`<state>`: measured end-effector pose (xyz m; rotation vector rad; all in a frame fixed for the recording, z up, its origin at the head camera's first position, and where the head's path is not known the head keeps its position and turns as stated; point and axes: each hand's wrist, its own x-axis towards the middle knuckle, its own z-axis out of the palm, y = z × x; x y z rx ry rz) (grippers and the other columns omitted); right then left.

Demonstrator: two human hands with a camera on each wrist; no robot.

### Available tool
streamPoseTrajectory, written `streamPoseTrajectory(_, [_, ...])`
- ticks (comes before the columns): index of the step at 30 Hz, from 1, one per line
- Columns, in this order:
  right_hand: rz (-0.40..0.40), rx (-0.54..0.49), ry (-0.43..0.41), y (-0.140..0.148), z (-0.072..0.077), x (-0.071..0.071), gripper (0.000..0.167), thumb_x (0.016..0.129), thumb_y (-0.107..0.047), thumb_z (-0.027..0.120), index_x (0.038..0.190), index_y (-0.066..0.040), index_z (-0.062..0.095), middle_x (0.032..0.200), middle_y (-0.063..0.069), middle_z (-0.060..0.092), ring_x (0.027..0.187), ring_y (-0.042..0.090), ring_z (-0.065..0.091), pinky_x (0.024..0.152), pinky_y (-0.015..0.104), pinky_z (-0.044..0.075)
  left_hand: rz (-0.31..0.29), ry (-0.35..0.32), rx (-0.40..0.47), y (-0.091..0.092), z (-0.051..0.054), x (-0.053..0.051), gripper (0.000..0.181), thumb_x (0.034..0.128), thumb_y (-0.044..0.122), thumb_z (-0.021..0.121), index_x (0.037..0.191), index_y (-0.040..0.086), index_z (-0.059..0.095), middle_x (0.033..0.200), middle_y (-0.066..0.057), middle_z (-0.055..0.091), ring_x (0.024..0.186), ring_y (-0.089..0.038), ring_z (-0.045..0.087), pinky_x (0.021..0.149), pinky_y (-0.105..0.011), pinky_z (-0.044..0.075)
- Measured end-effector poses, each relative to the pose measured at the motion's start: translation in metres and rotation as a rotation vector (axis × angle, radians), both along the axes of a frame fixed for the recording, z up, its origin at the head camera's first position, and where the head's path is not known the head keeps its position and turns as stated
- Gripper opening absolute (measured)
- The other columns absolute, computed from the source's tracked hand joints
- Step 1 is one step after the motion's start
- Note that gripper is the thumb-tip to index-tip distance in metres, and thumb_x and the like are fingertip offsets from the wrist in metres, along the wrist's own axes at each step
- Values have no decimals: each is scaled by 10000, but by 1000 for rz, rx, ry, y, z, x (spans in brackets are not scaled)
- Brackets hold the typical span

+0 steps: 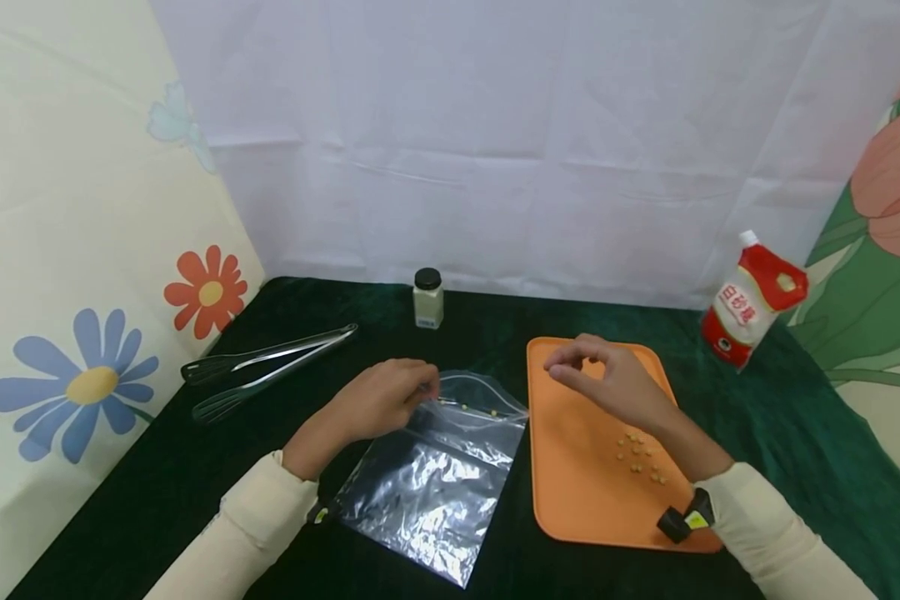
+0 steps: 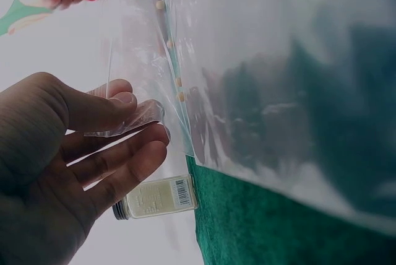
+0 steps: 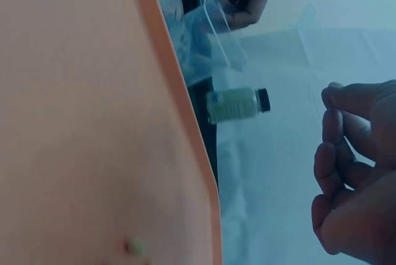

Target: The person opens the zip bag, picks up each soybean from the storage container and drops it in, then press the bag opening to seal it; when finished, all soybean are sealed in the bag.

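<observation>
My left hand (image 1: 390, 396) pinches the upper left edge of a clear zip bag (image 1: 450, 492) between thumb and fingers. Several small round yellow beans (image 2: 181, 96) sit near the bag's mouth, in a row along its zip strip. Over the upper part of an orange tray (image 1: 570, 492) hovers my right hand (image 1: 607, 379), fingers loosely curled and thumb close to the forefinger. Between those fingertips I see nothing in the right wrist view. More beans (image 1: 636, 468) lie scattered on the tray, below the right wrist.
Metal tongs (image 1: 270, 371) lie on the dark green cloth at the left. A small jar (image 1: 428, 304) with a black lid stands behind the bag. At the back right is a red and white sugar pouch (image 1: 746, 304), leaning. A white curtain (image 1: 450, 167) hangs behind the table.
</observation>
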<state>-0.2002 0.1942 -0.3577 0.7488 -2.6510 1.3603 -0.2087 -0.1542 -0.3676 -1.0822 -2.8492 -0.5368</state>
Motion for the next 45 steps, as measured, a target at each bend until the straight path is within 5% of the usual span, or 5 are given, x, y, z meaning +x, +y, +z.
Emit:
streamPoseTrajectory(9, [-50,201,119,36,0,5,139,974,-373,660,1034,-263,722,925,-102,614,886,143,520,773,424,446,-3,-2,-2,-2,-1,-1,196,939,7,640,1013,185,675,982,89,637,771,-73,546,682,-259,493])
streamPoseTrajectory(19, [-24,453,233,68,-13,6,34,935,-268,726,934,-252,756,864,-189,606,802,92,513,780,443,268,-16,-1,8,-5,-3,1,195,941,0,635,1017,174,679,973,91,635,767,-73,544,678,-259,496])
streamPoseTrajectory(29, [-54,676,177,85,-9,9,97,873,-229,791,839,-294,727,801,-162,540,793,129,466,841,538,256,-7,-4,9,-3,-1,0,204,939,-5,632,1019,176,679,975,92,635,759,-73,544,672,-257,493])
streamPoseTrajectory(45, [-26,725,88,82,-14,10,131,848,-292,813,800,-330,696,770,-155,526,824,139,498,886,582,235,-9,8,-8,-1,0,0,203,938,-8,629,1015,172,679,975,86,639,762,-69,543,673,-254,494])
